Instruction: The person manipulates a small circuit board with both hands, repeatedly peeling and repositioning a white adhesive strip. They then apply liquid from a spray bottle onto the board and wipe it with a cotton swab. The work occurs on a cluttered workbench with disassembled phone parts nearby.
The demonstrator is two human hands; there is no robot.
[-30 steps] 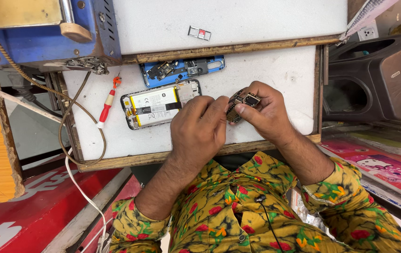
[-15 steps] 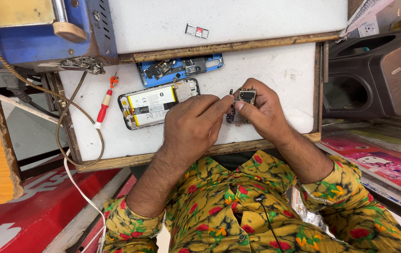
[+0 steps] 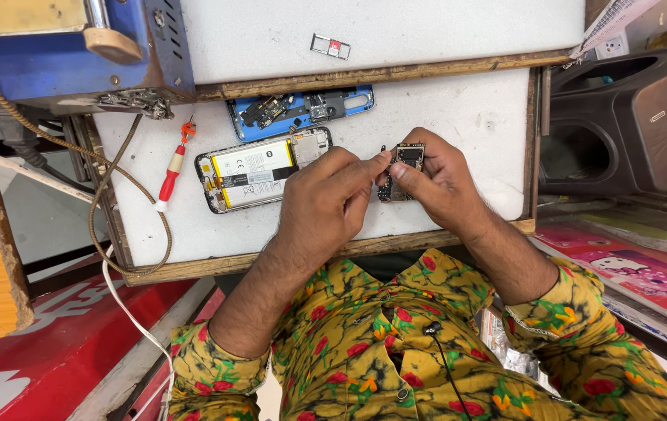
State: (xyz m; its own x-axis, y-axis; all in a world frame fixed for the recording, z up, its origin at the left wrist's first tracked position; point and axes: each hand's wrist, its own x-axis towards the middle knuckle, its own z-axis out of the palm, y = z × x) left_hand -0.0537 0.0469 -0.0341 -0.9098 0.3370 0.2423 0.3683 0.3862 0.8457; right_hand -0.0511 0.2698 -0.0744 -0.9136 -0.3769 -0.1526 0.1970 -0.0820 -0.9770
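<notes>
My right hand (image 3: 435, 179) grips a small phone circuit board (image 3: 403, 161) over the white work pad (image 3: 474, 117). The fingertips of my left hand (image 3: 325, 206) pinch at the board's left edge, where a tiny dark part sticks up. Just left of my hands lies an opened phone body (image 3: 259, 168) with its white battery showing. A blue phone back shell (image 3: 302, 109) lies behind it.
A red-handled screwdriver (image 3: 173, 168) lies at the pad's left. A small card tray (image 3: 329, 47) rests on the upper white board. A blue machine (image 3: 68, 54) with cables stands at upper left, and a dark speaker box (image 3: 629, 125) at right.
Both hands have shifted slightly with the circuit board, which now stands more upright between my fingers; my left fingertips have closed on its left edge.
</notes>
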